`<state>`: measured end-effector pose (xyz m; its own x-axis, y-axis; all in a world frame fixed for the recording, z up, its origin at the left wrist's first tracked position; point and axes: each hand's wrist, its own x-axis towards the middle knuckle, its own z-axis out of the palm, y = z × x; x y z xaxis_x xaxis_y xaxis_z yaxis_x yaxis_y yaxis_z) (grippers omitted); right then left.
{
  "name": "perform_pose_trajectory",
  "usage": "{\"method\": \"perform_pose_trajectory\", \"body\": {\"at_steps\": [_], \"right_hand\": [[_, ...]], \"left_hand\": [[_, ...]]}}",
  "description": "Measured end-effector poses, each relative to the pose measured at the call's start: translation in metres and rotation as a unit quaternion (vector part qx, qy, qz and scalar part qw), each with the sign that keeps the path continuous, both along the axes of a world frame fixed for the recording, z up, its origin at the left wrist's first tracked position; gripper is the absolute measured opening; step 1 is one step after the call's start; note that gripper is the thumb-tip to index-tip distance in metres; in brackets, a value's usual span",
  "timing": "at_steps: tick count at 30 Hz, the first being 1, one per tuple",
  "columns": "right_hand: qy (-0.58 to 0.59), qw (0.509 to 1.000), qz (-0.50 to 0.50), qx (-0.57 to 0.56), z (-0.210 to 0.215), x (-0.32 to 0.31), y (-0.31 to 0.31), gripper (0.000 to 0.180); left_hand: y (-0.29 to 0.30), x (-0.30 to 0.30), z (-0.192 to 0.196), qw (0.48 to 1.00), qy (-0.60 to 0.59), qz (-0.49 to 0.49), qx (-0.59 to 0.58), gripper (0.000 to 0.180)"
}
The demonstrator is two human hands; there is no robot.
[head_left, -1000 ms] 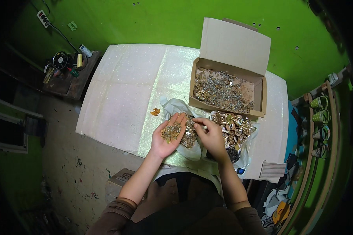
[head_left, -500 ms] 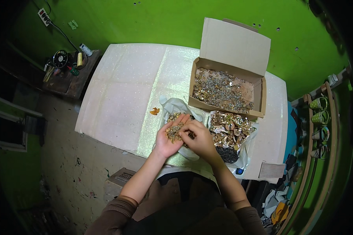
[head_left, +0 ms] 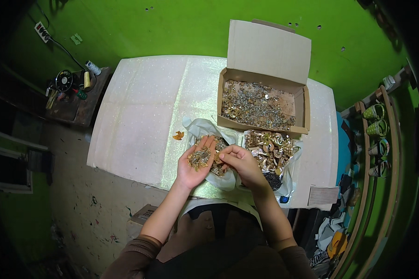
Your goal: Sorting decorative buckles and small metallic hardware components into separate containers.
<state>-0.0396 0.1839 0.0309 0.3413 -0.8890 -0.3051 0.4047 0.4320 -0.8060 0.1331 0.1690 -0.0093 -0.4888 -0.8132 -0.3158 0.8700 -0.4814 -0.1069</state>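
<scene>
Gold trinkets [head_left: 199, 158] on left palm [head_left: 194, 163], right fingers [head_left: 222, 157] touching

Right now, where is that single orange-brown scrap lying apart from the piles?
In the head view, the orange-brown scrap lies alone on the white table, just left of the white plastic bag and up-left of the left hand.

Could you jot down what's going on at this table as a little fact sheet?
Left hand: palm up, cupping small gold-coloured metal pieces
Right hand: fingertips pinching at the pile in the left palm
Under the hands: white plastic bag of similar pieces
Beside it: heap of larger gold and white ornaments
Behind: open cardboard box of small metal bits
Loose item: orange scrap on the white table
</scene>
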Motion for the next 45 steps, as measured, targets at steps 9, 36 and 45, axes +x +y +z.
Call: {"method": "perform_pose_trajectory", "body": {"at_steps": [9,36,45], "right_hand": [[0.454,0.806,-0.043,-0.378,0.005,-0.003,0.001,0.022],[0.385,0.892,-0.061,-0.228,0.007,0.010,0.006,0.013],[0.494,0.815,0.015,-0.302,-0.009,-0.006,0.007,0.016]], "left_hand": [[-0.007,0.012,0.001,1.000,0.012,0.017,0.016,0.041],[-0.015,-0.003,0.001,0.999,0.001,0.021,0.031,0.042],[-0.016,0.002,0.003,0.998,0.015,0.056,0.033,0.040]]}}
